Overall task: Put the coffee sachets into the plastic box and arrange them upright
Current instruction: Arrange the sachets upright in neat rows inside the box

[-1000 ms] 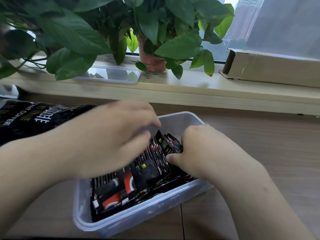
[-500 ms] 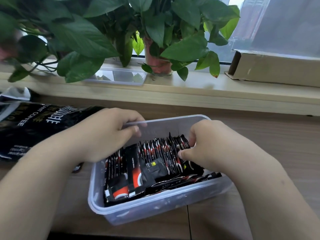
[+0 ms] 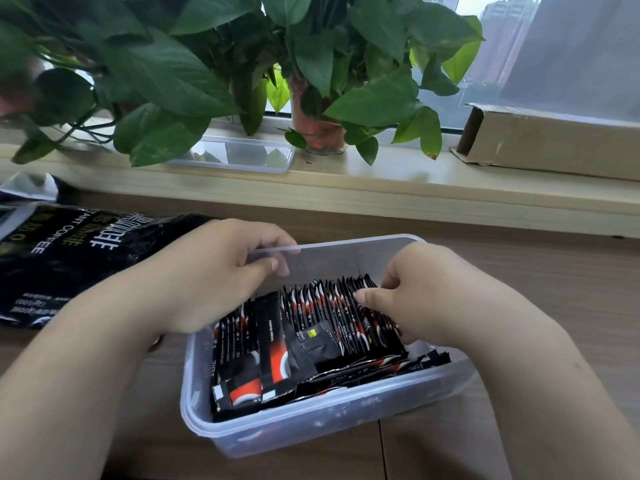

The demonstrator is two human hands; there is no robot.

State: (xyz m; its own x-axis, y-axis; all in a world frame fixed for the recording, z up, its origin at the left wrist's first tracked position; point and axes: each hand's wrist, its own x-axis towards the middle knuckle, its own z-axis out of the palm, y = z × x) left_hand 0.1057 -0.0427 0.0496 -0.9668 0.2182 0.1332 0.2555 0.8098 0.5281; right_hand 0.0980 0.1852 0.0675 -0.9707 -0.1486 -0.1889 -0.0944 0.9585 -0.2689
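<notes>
Box: clear rectangular plastic box [image 3: 346,427], near edge of wooden worktop [image 3: 554,289].
Sachets: black-and-red coffee sachets [image 3: 322,303] inside; most upright, some flat.
Left hand [image 3: 214,275]: fingers grasp box rim.
Right hand [image 3: 426,296]: fingers pinch upright row.
Risk: row may topple if released; nothing props it.

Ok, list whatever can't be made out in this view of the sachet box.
Head view only:
- Right end of the row of coffee sachets: covered by the right hand.
- Far left corner of the plastic box: behind the left hand.
- Small print on the coffee bag: too small; bag cut by the left edge.
- Right end of the cardboard box: cut by the frame edge.
</notes>
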